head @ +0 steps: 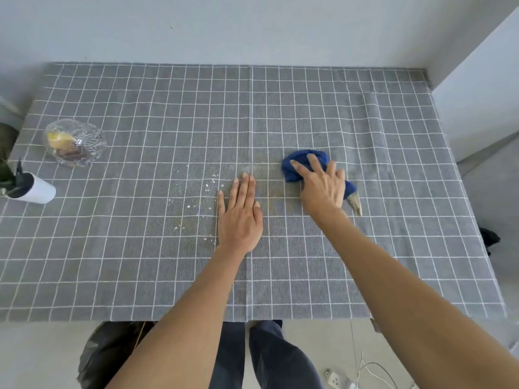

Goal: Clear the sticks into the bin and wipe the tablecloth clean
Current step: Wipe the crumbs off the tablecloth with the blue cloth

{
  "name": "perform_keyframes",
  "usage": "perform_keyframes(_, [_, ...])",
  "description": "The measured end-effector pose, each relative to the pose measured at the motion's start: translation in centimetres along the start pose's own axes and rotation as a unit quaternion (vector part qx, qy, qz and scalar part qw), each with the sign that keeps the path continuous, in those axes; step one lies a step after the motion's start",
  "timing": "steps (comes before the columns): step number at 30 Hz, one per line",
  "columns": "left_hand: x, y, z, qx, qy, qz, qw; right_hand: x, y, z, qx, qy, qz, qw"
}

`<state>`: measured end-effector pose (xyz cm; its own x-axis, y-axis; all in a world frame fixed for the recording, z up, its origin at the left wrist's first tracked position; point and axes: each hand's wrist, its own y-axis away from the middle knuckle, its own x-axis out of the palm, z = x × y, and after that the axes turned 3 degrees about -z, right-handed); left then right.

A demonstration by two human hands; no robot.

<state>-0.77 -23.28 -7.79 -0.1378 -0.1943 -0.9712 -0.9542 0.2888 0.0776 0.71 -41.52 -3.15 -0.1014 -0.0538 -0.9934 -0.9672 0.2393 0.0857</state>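
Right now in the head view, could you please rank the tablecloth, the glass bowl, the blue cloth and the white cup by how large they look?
1. Tablecloth, by far the largest.
2. Blue cloth and glass bowl: look alike; the right hand hides part of the cloth, so I won't rank them.
3. White cup, smallest.

Both forearms are bare, with no sleeves, watch or rings showing on the left hand [240,217] or right hand [323,186]. Dark blue trousers [269,357] cover the legs.
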Motion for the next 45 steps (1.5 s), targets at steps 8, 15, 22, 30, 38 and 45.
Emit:
perform_keyframes(8, [0.0, 0.0, 0.0, -0.001, 0.001, 0.0, 1.0, -1.2, -0.2, -1.1, 0.076, -0.033, -0.005, 0.997])
perform_keyframes(15, [0.1, 0.1, -0.1, 0.0, 0.004, -0.01, 1.0, 0.2, 2.4, 1.6, -0.035, -0.037, 0.003, 0.999])
perform_keyframes(22, [-0.1, 0.0, 0.0, 0.002, -0.001, -0.005, 1.0, 0.0, 2.6, -3.2, 0.075, -0.03, 0.017, 0.997])
perform_keyframes(30, [0.1, 0.1, -0.1, -0.005, -0.007, -0.013, 1.0, 0.6, 7.5, 0.2, -0.036, -0.05, -0.007, 0.998])
perform_keyframes(38, [-0.1, 0.0, -0.2, -0.002, 0.004, -0.007, 1.0, 0.5, 8.4, -4.1, 0.083, -0.05, 0.006, 0.995])
perform_keyframes(45, [0.0, 0.1, -0.2, -0.004, 0.006, -0.016, 1.0, 0.8, 10.8, 0.1, -0.019, -0.085, -0.034, 0.996])
